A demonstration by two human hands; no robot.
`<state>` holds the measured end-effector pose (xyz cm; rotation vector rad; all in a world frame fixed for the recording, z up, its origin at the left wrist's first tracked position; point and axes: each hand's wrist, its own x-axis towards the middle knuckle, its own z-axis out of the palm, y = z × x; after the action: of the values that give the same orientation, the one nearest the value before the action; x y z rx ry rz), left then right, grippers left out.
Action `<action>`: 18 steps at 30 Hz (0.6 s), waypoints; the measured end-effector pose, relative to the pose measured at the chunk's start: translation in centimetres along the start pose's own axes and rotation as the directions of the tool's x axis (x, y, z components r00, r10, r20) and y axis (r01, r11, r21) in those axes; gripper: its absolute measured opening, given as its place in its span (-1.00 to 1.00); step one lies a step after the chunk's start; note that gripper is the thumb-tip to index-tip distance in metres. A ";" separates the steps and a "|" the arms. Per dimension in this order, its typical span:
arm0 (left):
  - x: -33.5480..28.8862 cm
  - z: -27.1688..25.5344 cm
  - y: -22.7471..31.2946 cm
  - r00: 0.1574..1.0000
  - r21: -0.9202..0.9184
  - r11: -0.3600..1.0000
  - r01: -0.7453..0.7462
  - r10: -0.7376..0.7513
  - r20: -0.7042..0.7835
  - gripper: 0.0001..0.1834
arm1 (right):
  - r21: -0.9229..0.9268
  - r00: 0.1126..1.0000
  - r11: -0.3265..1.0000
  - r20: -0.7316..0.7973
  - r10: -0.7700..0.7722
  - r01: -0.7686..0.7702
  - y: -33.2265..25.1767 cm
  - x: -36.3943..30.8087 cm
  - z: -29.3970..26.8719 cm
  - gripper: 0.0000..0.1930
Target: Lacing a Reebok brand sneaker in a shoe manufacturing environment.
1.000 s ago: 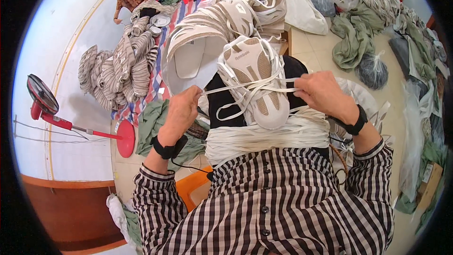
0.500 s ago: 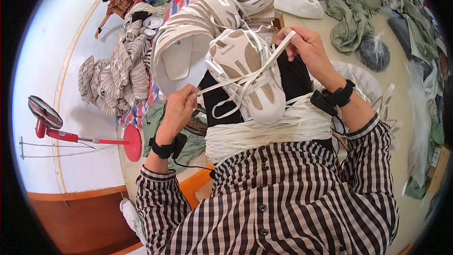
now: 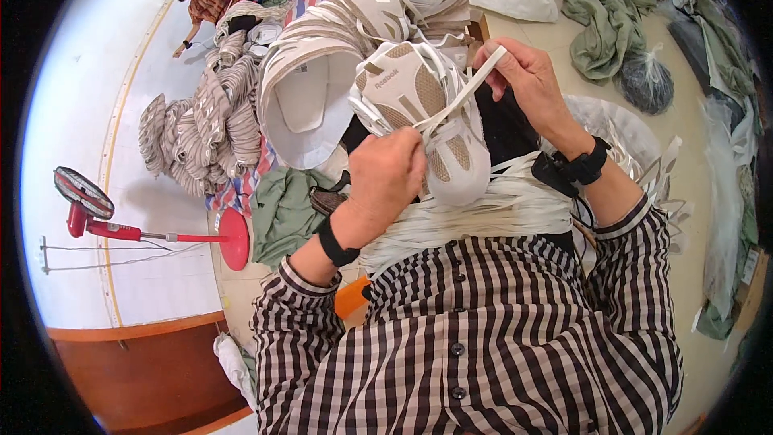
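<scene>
A beige and white shoe upper [image 3: 411,97] with tan mesh panels lies on the black cloth over my lap, its toe toward me. My right hand [image 3: 527,84] pinches one flat white shoelace [image 3: 467,97] and holds it taut, up and to the right of the upper. My left hand [image 3: 386,173] is closed at the spot where the laces cross over the upper, its fingertips against the lace; its palm side is hidden. Below the toe, a thick bundle of white laces [image 3: 459,225] lies across my lap.
Behind the upper curves a row of nested shoe uppers [image 3: 322,40]. More stacked uppers [image 3: 201,129] lie to the left, near a red fan [image 3: 233,239]. Another person [image 3: 211,2] is at the far left. Green cloth [image 3: 604,28] and a tied plastic bag [image 3: 646,84] lie at right.
My left hand has moved right and inward from the left side of the upper to the lace crossing. My right hand has stayed nearly in place, holding its lace.
</scene>
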<state>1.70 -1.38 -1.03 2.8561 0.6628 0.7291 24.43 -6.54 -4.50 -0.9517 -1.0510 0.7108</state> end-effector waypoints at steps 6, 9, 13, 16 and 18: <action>0.5 -1.2 -1.4 0.977 -0.266 0.941 0.208 -0.215 0.004 -0.91 | -0.011 0.995 0.996 -0.044 0.087 -0.087 0.4 -0.6 -1.0 -0.69; -0.1 -0.7 -0.2 0.974 -0.026 0.986 0.167 -0.161 0.162 -0.86 | 0.024 0.993 0.994 -0.034 0.111 -0.110 0.3 -0.6 -0.9 -0.69; 0.1 0.3 0.2 0.997 -0.024 0.998 0.050 -0.049 0.061 -0.87 | 0.048 0.997 0.996 -0.002 0.077 -0.077 -0.1 -0.6 -0.5 -0.69; 0.6 -0.1 -0.6 0.982 -0.141 0.973 0.184 -0.175 0.074 -0.86 | 0.060 0.998 0.996 0.027 0.057 -0.058 -0.3 -0.8 -0.2 -0.68; 0.9 -0.6 -1.0 0.984 -0.189 0.966 0.176 -0.173 0.032 -0.86 | 0.102 0.997 0.992 0.024 0.076 -0.078 -0.4 -0.7 0.0 -0.67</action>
<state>1.73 -0.06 -0.30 2.5886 0.7842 0.7011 24.16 -7.32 -4.47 -0.9016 -0.9900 0.8326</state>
